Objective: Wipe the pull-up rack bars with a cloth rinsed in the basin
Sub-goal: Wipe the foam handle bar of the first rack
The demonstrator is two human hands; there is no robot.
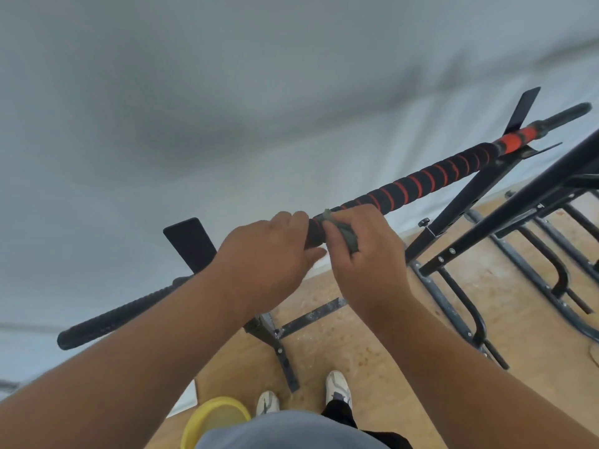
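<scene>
Head view: yellow basin (214,419) near shoes (338,388).

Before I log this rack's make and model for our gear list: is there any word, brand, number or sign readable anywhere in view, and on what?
None can be read.
Top bar: only the black and orange spiral wrap, no lettering.
Yellow basin: plain.
Cloth under the right hand: no label visible.
Shoes: markings too blurred to tell.

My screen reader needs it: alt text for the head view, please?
Both hands are on the pull-up bar: the right hand grips a dark cloth against it, the left hand holds the bar beside it. A yellow basin sits on the floor below.
</scene>
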